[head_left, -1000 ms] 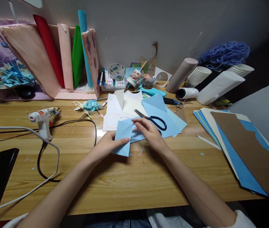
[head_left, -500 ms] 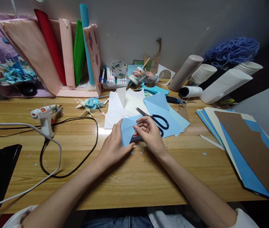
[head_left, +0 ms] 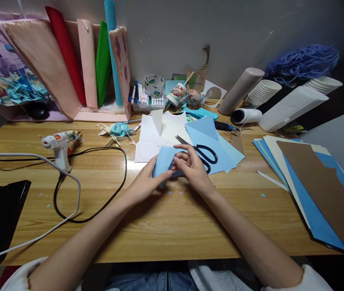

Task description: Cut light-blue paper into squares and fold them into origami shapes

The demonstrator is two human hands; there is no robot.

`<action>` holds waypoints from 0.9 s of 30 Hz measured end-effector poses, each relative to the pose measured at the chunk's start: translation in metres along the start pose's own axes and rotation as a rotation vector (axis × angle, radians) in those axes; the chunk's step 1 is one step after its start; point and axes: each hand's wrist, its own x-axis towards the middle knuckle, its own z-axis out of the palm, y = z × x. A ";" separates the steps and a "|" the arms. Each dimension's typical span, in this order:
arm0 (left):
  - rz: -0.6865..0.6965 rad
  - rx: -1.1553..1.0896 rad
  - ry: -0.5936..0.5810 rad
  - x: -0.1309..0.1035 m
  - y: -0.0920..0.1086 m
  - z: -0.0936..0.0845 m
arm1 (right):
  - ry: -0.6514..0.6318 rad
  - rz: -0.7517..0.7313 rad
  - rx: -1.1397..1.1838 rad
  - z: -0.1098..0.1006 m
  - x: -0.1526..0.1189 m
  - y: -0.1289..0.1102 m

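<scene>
A folded piece of light blue paper [head_left: 163,159] is held between both hands just above the table. My left hand [head_left: 144,178] grips it from the left, thumb across the front and fingers behind. My right hand [head_left: 194,167] pinches its right edge between thumb and fingertips. Black-handled scissors [head_left: 207,153] lie right behind my right hand, blades pointing up and left, on light blue sheets [head_left: 204,129]. Behind the folded piece lies a white sheet [head_left: 146,147] with drawn circles. Another blue sheet below my hands is mostly hidden.
A white glue gun [head_left: 59,147] with a looping black cord stands at left, near a black tablet-like slab [head_left: 5,218]. Stacked coloured sheets [head_left: 320,194] cover the right side. Markers [head_left: 149,99], paper cups [head_left: 263,95] and a pink box [head_left: 99,115] line the back.
The blue paper has been folded over further and looks narrower. My left thumb has moved up onto its front. The whole view has shifted slightly.
</scene>
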 end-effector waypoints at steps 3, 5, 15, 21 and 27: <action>-0.036 -0.058 0.025 0.003 -0.001 -0.003 | 0.005 -0.003 -0.022 0.001 0.000 0.001; -0.105 -0.104 0.078 0.005 -0.002 -0.006 | 0.021 0.006 -0.050 0.001 -0.001 0.001; -0.229 -0.300 0.268 0.008 0.003 -0.026 | 0.083 0.026 -0.248 -0.002 -0.002 -0.004; -0.117 -0.199 0.473 0.008 0.002 -0.031 | 0.034 0.053 -0.188 0.001 -0.004 -0.001; -0.023 0.051 0.544 0.004 0.009 -0.031 | -0.164 -0.004 -0.253 0.003 -0.007 -0.006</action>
